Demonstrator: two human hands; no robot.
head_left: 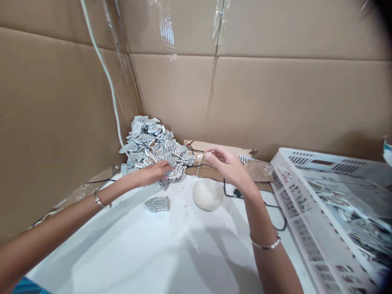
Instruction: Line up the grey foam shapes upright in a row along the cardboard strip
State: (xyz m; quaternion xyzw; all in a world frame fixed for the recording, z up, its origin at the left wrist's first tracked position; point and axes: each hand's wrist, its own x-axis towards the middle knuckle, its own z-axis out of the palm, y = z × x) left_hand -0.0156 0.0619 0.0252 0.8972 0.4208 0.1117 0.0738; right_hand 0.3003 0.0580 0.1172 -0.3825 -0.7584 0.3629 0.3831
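A heaped pile of flat grey-and-white rounded-tip pieces (153,143) sits in the corner against the cardboard wall. My left hand (151,173) lies at the pile's lower edge, its fingertips on or just over the pieces, and I cannot tell if it holds one. My right hand (226,165) hangs to the right of the pile, thumb and fingers drawn close together above a cardboard strip (257,171). Nothing shows clearly between those fingers. A single grey piece (157,204) lies apart on the white tabletop (122,253), below my left hand.
A round white dish (207,194) stands just below my right hand. A thin black cable (277,214) runs across the table behind my right wrist. At right stands a white slotted plastic crate (324,216) holding similar pieces. Cardboard walls (260,98) rise behind.
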